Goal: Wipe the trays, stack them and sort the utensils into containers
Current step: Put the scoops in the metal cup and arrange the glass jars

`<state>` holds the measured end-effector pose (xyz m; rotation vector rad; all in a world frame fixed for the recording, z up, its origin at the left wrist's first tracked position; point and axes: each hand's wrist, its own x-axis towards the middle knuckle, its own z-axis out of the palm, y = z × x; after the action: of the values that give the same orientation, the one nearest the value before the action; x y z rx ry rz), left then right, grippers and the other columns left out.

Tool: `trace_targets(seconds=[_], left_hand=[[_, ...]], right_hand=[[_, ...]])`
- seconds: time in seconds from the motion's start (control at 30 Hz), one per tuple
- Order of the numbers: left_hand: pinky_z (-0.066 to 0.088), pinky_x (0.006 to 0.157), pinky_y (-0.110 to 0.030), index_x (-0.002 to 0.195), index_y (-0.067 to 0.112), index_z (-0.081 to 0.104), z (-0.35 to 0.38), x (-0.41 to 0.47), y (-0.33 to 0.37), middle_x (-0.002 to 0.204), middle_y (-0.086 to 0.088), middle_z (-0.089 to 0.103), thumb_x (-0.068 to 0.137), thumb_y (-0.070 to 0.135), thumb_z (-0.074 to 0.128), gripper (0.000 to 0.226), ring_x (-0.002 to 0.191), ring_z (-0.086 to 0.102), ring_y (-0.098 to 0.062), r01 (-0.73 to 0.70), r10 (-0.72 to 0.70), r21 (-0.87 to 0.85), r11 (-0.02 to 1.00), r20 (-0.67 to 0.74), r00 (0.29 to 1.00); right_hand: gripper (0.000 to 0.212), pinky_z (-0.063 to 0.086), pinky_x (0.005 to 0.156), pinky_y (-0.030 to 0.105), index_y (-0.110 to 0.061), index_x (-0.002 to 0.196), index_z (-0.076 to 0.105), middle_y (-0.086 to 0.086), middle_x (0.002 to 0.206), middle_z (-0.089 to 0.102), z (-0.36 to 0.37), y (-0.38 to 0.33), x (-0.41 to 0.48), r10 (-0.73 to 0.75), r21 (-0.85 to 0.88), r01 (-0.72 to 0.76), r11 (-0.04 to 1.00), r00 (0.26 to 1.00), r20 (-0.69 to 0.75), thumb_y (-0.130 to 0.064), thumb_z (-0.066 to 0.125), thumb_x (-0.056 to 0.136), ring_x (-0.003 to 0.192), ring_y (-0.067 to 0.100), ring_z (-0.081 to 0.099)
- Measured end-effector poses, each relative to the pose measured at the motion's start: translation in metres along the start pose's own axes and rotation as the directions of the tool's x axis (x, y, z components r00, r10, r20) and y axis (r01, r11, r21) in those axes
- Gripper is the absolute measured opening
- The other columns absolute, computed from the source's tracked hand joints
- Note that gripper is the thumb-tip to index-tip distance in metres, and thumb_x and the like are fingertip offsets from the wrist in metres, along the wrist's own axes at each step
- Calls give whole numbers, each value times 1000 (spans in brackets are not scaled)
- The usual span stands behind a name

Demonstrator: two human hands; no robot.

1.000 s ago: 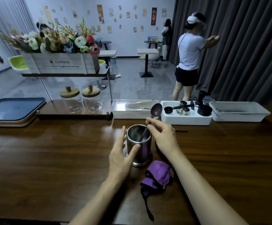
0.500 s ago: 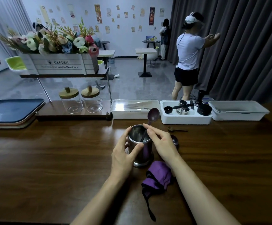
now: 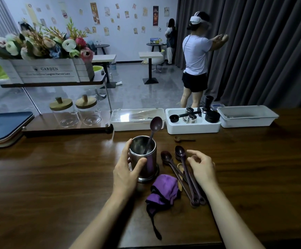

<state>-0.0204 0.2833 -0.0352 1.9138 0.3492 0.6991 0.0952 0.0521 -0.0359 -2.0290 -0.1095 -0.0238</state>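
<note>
Left hand (image 3: 126, 169) curls around the side of a steel cup (image 3: 142, 159) standing on the wooden table (image 3: 56, 177), thumb in front and fingers behind. One long-handled spoon (image 3: 156, 124) already stands in the cup, bowl up, leaning on the far rim. Right hand (image 3: 202, 168) hovers loosely curled and empty just over a cluster of dark spoons (image 3: 180, 152) lying overlapped beside the cup, near a crumpled purple cloth (image 3: 164, 189), while stacked trays (image 3: 4, 126) sit far left. Likely risk: because the handles cross, lifting one spoon could drag or flick its neighbours, and the top-heavy spoon could tip the cup if the steadying grip eased.
</note>
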Motion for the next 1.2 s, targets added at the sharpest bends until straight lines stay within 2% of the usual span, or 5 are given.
trace_targets(seconds=[0.13,0.27,0.67,0.9,1.2], left_hand=[[49,98,-22,146,62,35,0,-1,1,122,12,67,75,71,63,77,107,56,19,-2,2,11,1000,-1,1000],[50,99,-26,144,66,34,-1,-3,2,120,15,66,75,71,62,75,108,60,8,6,-6,9,1000,7,1000],[52,100,-27,141,71,31,-4,-14,8,125,15,65,75,71,65,74,112,63,2,6,-6,6,1000,17,1000],[53,104,-36,145,66,32,-8,-15,11,129,14,65,77,71,66,76,119,62,-1,7,-7,2,1000,51,999],[52,106,-42,145,67,31,-11,-16,14,135,11,64,76,71,67,77,123,62,-6,29,-29,1,1000,63,998]], right_hand=[[22,60,64,41,-45,109,69,-11,90,65,3,6,0,-14,-103,20,995,998,67,-30,69,92,79,13,67],[27,45,59,24,-39,116,69,-8,89,62,4,4,-3,-64,-138,78,987,993,104,-33,71,90,78,10,59],[35,34,40,15,-35,122,64,-2,73,57,3,-7,-2,-39,-125,62,990,983,182,-14,64,93,56,8,50],[35,55,56,44,-46,114,67,5,71,64,0,-14,-1,-104,-17,109,994,980,170,-16,62,95,60,23,64],[30,55,60,24,-20,122,70,-2,78,62,-11,-53,-2,-166,332,102,938,971,170,-7,65,94,74,14,60]])
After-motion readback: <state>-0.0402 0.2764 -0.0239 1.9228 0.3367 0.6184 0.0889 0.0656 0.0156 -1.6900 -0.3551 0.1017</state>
